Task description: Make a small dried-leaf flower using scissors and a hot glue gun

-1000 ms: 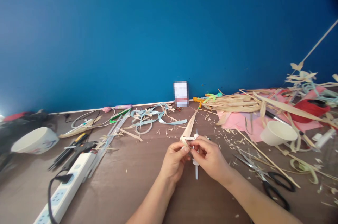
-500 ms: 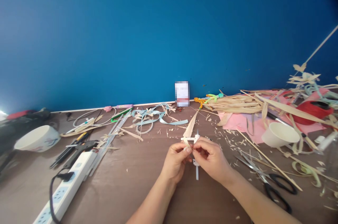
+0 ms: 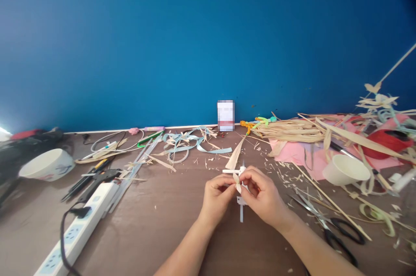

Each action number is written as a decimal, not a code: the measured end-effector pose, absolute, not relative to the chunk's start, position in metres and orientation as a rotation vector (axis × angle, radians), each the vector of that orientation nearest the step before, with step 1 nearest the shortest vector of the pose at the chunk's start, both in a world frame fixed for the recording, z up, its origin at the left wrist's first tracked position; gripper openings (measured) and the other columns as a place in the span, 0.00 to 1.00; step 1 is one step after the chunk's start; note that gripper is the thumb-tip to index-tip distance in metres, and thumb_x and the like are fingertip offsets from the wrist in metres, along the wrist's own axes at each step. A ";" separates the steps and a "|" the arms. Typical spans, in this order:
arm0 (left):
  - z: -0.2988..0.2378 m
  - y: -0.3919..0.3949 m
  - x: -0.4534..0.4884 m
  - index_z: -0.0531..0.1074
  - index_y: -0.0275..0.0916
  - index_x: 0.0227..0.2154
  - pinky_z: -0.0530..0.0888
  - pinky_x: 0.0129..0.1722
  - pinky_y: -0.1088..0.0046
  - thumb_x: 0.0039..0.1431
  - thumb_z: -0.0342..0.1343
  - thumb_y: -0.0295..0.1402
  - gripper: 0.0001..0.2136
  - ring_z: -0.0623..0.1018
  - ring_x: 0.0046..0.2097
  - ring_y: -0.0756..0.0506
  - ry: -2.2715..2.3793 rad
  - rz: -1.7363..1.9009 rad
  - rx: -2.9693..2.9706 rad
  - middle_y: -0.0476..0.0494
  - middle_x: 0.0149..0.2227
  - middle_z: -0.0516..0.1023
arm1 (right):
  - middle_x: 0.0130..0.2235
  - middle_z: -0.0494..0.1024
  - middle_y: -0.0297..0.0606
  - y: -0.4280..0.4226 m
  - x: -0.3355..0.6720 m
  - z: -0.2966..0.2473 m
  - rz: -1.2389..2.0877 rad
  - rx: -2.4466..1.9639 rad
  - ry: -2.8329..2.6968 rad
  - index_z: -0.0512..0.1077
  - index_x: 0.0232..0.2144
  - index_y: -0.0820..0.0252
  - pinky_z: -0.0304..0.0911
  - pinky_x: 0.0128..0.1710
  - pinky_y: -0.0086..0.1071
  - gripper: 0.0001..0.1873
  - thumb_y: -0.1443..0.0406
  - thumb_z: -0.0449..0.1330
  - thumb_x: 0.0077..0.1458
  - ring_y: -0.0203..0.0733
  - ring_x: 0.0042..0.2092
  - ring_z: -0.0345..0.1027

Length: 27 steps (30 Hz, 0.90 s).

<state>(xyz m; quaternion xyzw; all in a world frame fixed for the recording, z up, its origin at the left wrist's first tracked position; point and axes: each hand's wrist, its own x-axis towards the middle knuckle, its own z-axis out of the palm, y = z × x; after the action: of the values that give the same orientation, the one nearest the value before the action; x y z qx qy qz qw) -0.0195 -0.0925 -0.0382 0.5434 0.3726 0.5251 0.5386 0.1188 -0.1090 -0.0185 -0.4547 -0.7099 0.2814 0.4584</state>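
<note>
At far left, a white bowl with painted marks (image 3: 47,167) sits on a brown tabletop (image 3: 162,241). Right of it, a long white power strip (image 3: 73,233) with a black plug in it runs toward the near edge, a black pistol-shaped tool (image 3: 99,184) just beyond its far end. Clear straight sticks (image 3: 134,173) lie alongside, then a loose tangle of pale blue ribbon (image 3: 212,151).

Near the middle, the person's left hand (image 3: 218,200) pinches a small cream petal-shaped piece (image 3: 238,183) between thumb and fingers. The piece is held above the table, between the two hands. The right hand (image 3: 264,196) meets it from the other side, fingertips and thumb closed on its edge (fingers partly hide the contact). Just beyond the hands is a white rod-like part (image 3: 231,171); a pale tapered strip of dry leaf (image 3: 236,154) lies behind it.

Farther right are metal scissors with black handles (image 3: 328,222), blades spread slightly, and a plain white cup (image 3: 346,170) beside pink sheet material (image 3: 295,152).
</note>
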 end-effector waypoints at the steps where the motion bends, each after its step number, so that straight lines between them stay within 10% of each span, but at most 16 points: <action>1: -0.038 -0.093 -0.020 0.76 0.36 0.25 0.68 0.32 0.74 0.45 0.59 0.29 0.03 0.73 0.31 0.48 0.892 1.255 1.319 0.44 0.28 0.76 | 0.27 0.61 0.32 -0.109 0.119 -0.019 0.704 -1.120 -1.750 0.63 0.28 0.57 0.53 0.22 0.25 0.04 0.71 0.53 0.50 0.32 0.25 0.55; 27: -0.035 -0.096 -0.018 0.75 0.35 0.30 0.70 0.31 0.76 0.49 0.56 0.30 0.07 0.75 0.30 0.48 1.031 1.183 1.444 0.44 0.29 0.78 | 0.26 0.63 0.31 -0.103 0.120 -0.024 0.779 -1.131 -1.716 0.62 0.25 0.59 0.52 0.21 0.25 0.04 0.71 0.53 0.50 0.31 0.23 0.54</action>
<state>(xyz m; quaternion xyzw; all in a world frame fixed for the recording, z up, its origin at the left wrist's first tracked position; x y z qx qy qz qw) -0.0177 -0.0965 -0.0352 0.5928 0.4231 0.4857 0.4835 0.1202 -0.1029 -0.0237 -0.4582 -0.6955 0.3159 0.4544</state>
